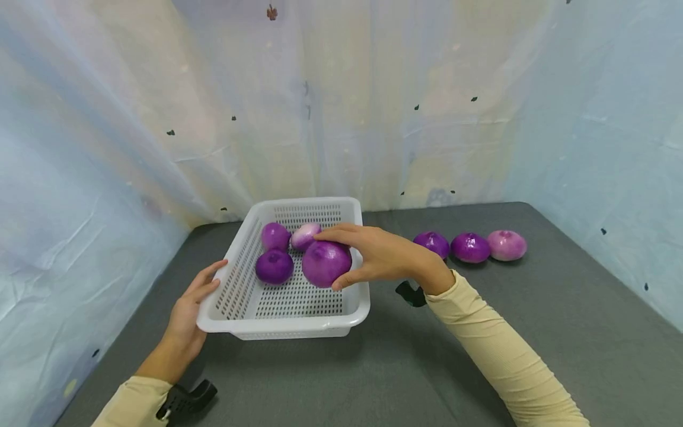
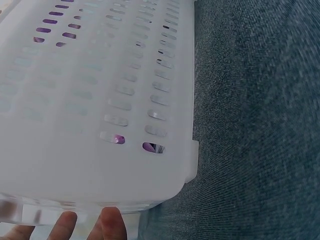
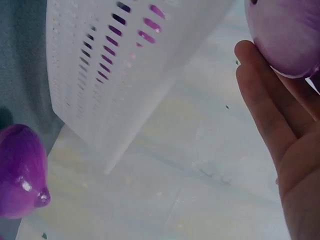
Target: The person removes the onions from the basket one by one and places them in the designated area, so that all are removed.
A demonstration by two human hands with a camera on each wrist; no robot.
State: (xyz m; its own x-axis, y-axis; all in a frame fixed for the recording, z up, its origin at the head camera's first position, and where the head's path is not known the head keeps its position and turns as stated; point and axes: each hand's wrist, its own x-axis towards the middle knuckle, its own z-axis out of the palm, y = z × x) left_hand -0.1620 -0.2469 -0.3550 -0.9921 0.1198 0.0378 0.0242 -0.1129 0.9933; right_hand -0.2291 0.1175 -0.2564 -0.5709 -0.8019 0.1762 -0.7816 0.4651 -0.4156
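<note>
In the head view my right hand grips a large purple onion over the right part of a white plastic basket. The right wrist view shows the same onion against the fingers. Inside the basket lie a purple onion, a darker onion and a paler pink onion. My left hand holds the basket's left rim, and its fingertips show at the rim in the left wrist view.
Right of the basket, a row of onions sits on the grey table: a purple one, a glossy dark one and a pink one. Pale sheeting rises behind the table and along both sides.
</note>
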